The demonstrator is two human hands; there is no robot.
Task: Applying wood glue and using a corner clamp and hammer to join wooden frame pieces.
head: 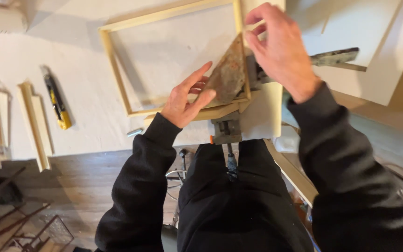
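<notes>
The left hand [186, 99] reaches forward from a black sleeve, palm down and slightly tilted, fingers straight and spread. Its fingertips rest on the lower edge of a rusty triangular metal plate [228, 74], pressing rather than grasping, so this grip stays apart, closed on nothing. The plate lies over the near right corner of a pale wooden frame [117, 70], which sits flat on the white counter [85, 126].

The right hand [276, 51] comes in from the right, wrist bent, back of the hand toward the camera. Its fingers curl at the upper right side of that same frame corner, just beside the top tip of the plate. Whether this grip is clamped on the frame rail or only touching it cannot be told, since the fingers hide the contact.

Below the corner a grey metal corner clamp [226, 129] is fixed at the counter edge, its screw handle [231, 165] hanging down in front of the person's dark clothing. A long metal lever [334, 57] extends to the right behind the right hand.

On the left of the counter lie a yellow and black utility knife [58, 102] and several loose wooden strips [36, 123], well apart from both hands.
</notes>
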